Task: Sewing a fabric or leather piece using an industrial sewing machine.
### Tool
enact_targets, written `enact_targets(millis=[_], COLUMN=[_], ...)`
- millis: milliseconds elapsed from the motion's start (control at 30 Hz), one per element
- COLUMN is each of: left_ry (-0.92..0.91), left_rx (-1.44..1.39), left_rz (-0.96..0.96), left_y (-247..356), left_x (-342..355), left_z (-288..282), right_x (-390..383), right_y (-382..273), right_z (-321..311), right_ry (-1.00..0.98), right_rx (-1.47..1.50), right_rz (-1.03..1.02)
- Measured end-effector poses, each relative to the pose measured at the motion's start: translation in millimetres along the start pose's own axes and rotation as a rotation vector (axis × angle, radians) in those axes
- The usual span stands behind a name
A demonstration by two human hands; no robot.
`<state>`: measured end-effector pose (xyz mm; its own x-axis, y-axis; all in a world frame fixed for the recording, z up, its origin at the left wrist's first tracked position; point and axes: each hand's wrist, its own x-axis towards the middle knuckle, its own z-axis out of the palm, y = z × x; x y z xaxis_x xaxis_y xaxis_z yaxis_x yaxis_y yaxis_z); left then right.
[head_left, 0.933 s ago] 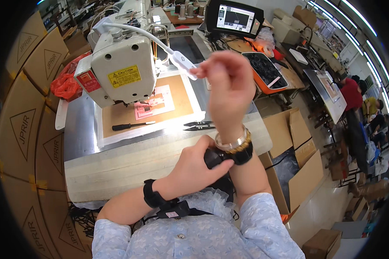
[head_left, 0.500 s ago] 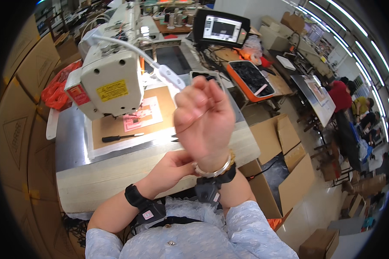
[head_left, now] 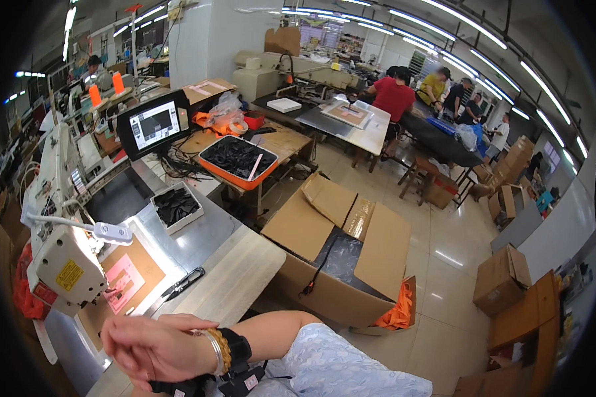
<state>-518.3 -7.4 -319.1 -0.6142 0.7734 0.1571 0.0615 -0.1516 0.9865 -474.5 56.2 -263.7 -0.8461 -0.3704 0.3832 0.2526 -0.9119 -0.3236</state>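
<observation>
My right hand (head_left: pixel 162 347), with bracelets (head_left: pixel 220 352) and a black strap on its wrist, is held over the near edge of the sewing machine table (head_left: pixel 242 261). Its fingers bend loosely apart, with nothing seen in them. My left hand is mostly hidden behind it; a black wrist strap (head_left: pixel 179 387) shows below. Beyond the hands, a pink template piece (head_left: pixel 124 281) lies on a brown board (head_left: pixel 149 261) under the white sewing machine head (head_left: pixel 66 261). Black thread snips (head_left: pixel 182 284) rest beside the board.
A white box of black pieces (head_left: pixel 195 220) stands on the table's far part. Behind are a screen (head_left: pixel 155 127) and an orange-rimmed tray (head_left: pixel 255 180). A large open carton (head_left: pixel 291 228) stands right of the table. Several people work farther back.
My view has swung to the right, bringing the carton and the workroom into fuller view. The raised right hand has come down low at the left; the left hand has become mostly hidden.
</observation>
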Motion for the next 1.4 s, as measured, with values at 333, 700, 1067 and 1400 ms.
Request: enact_targets(millis=[333,700,1067,1400], left_ry=[-0.129,-0.346,-0.257,-0.095], left_rx=[0.147,0.205,-0.310,-0.935], left_rz=[-0.008,-0.023,-0.184,-0.383], left_y=[15.1,-0.6,-37.4,-31.8], left_x=[-14.1,5.4,-24.0,-10.5], left_z=[24.1,-6.2,-5.1,6.5], right_x=[-12.7,-1.5,6.3,32.1], right_y=[19.6,7.8,-13.2,-74.1], right_z=[2.4,-1.7,-26.0,-53.9], right_ry=[-0.225,-0.056,-0.022,0.011], right_rx=[-0.197,-0.659,-1.469,-2.310], right_rz=[0.060,-0.194,-0.730,-0.988])
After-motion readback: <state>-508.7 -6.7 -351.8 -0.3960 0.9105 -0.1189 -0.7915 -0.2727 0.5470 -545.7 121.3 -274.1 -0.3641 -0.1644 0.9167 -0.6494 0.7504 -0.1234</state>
